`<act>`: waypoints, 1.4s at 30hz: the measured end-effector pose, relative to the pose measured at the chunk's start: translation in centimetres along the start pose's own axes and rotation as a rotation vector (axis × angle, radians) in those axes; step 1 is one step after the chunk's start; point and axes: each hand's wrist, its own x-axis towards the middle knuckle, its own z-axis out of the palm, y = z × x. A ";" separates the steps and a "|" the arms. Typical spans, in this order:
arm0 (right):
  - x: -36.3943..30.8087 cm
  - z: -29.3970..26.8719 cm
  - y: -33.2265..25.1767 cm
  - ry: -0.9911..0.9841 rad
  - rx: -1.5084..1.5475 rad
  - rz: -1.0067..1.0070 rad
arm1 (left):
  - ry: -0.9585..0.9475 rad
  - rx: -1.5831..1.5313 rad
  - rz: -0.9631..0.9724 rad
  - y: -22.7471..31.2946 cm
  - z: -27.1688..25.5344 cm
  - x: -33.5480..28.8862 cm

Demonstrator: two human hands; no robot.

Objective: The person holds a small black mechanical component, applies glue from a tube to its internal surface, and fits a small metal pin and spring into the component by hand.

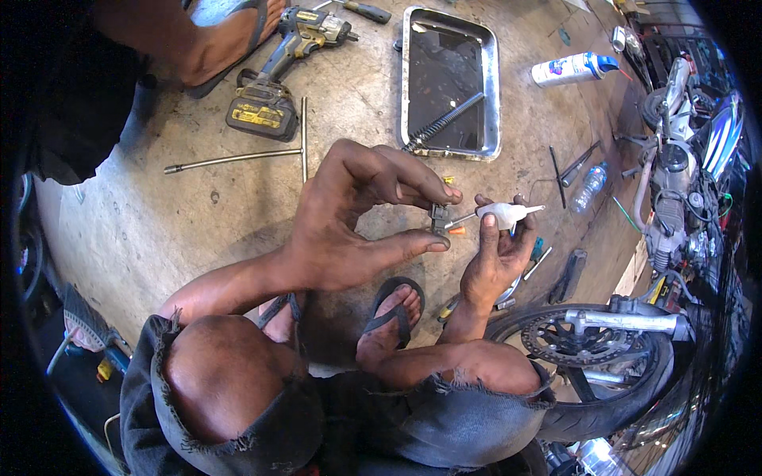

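Note:
My left hand [329,226] is closed in a wide pinch, thumb below and fingers above, on a small dark block-shaped part [439,218]. Facing it, my right hand [494,266] grips a small white squeeze bottle [504,213] whose pointed nozzle aims right. A thin metal rod [460,222] runs from the bottle's left side to the dark part; I cannot tell whether it belongs to the bottle or is a separate tool. Under the hands, small orange and yellow pieces [457,231] show on the floor, partly covered by fingers.
Beyond my hands stand a metal tray [495,95] of dark liquid with a coil spring [444,121] across it, a yellow-black impact wrench [274,87] and a T-handle wrench [238,160]. To the right are a spray can [573,70], a plastic bottle [589,188], a wheel [635,404] and a motorcycle [675,174]. Another person's foot [226,47] rests upper left.

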 end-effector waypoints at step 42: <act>-1.5 1.5 13.2 -0.240 -0.677 -0.197 | 0.005 -0.045 -0.043 1.0 -0.7 0.2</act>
